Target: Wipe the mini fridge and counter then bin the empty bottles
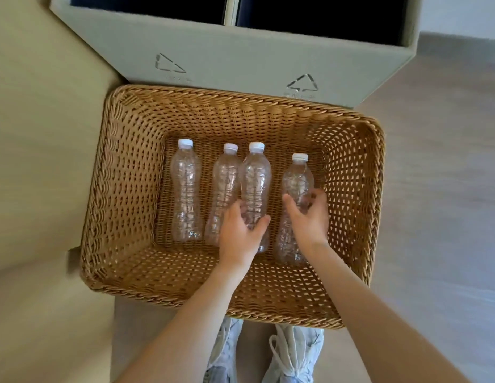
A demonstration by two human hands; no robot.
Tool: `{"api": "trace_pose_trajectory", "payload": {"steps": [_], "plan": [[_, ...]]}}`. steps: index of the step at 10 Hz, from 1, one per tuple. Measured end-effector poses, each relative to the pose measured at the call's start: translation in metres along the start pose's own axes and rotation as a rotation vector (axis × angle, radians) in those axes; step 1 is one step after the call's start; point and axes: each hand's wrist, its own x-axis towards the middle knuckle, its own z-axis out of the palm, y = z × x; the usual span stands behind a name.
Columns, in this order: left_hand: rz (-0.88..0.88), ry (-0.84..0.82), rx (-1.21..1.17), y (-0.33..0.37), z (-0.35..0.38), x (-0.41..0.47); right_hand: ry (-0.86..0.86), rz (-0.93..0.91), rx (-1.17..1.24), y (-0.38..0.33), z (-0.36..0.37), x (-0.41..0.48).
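Several empty clear plastic bottles with white caps lie side by side in a brown wicker basket (125,189). My left hand (239,230) is wrapped around the lower part of the second bottle from the right (254,175). My right hand (308,217) grips the rightmost bottle (296,178) at its waist. Two more bottles (185,183) (224,183) lie untouched to the left. Just beyond the basket stands a grey two-compartment recycling bin (227,53) with dark open tops.
A beige cabinet or wall surface (42,161) borders the basket on the left. Pale wood-look floor (448,189) stretches to the right. My two light sneakers (293,352) stand just below the basket's near edge.
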Motion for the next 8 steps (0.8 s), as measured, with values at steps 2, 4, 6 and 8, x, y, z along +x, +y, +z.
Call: {"api": "trace_pose_trajectory", "payload": {"steps": [2, 4, 6, 8], "plan": [[0.011, 0.019, 0.054, -0.001, 0.017, 0.009, 0.019, -0.005, -0.06, 0.016, 0.014, 0.019], [-0.034, -0.03, 0.055, -0.002, 0.022, 0.014, 0.031, -0.019, -0.135, 0.012, 0.018, 0.026], [0.039, -0.04, 0.148, 0.013, 0.005, 0.006, 0.02, -0.036, -0.262, -0.004, 0.005, 0.01], [0.204, 0.084, 0.22, 0.064, -0.064, -0.028, 0.079, -0.273, -0.33, -0.069, -0.054, -0.05]]}}
